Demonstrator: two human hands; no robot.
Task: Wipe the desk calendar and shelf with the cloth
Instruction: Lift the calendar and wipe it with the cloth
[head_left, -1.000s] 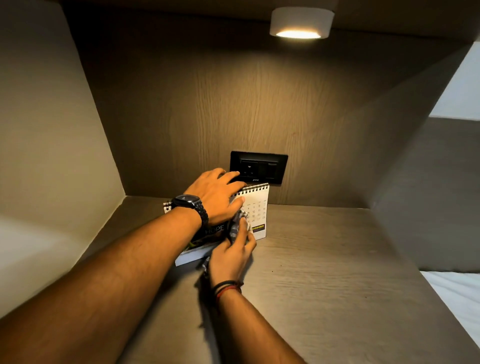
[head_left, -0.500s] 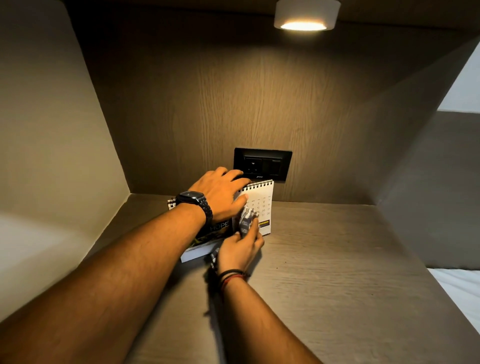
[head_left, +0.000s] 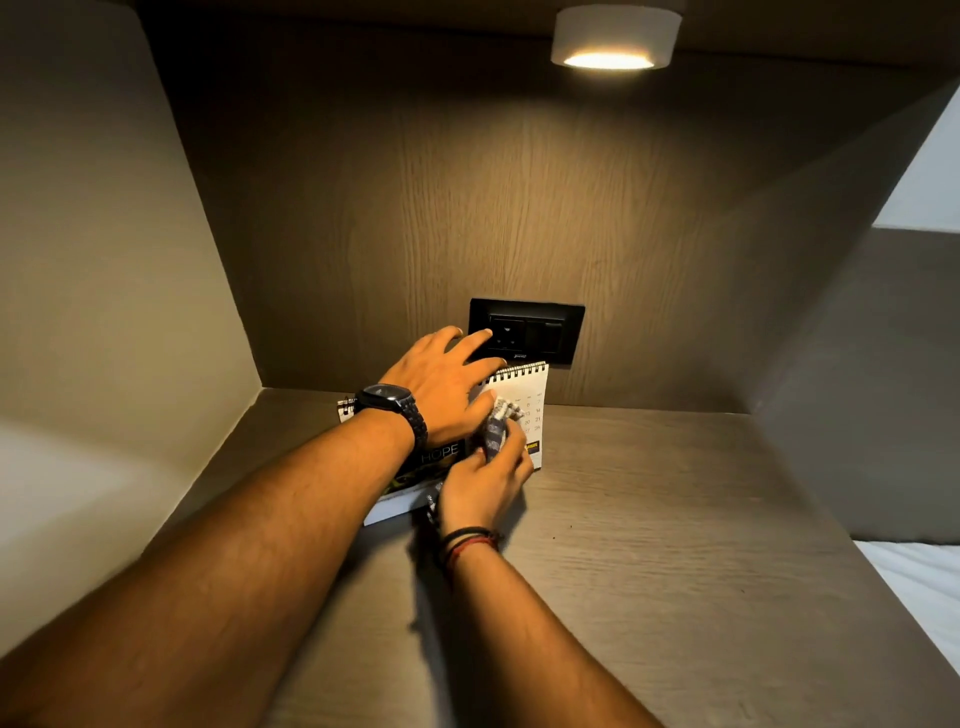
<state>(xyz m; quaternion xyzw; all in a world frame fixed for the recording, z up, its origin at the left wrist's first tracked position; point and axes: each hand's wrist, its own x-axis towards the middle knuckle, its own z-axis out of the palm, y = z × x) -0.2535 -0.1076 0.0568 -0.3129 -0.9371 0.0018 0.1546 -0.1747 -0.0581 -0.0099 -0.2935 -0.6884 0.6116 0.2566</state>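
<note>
A white spiral-bound desk calendar (head_left: 529, 396) stands upright at the back of the wooden shelf (head_left: 649, 519), below a wall socket. My left hand (head_left: 447, 387), with a black watch on its wrist, grips the calendar's top left edge, fingers over the spiral. My right hand (head_left: 483, 483) holds a bunched grey patterned cloth (head_left: 496, 431) pressed against the calendar's front page. A second calendar or booklet (head_left: 431, 465) with the word HOPE lies flat under my left wrist, mostly hidden.
A black socket plate (head_left: 527, 332) sits on the back wall just above the calendar. A round lamp (head_left: 615, 36) glows overhead. Side walls close in the shelf left and right. White bedding (head_left: 924, 582) shows at the lower right.
My right hand has slid the cloth slightly up and right across the calendar page. My left hand keeps its hold on the calendar's top.
</note>
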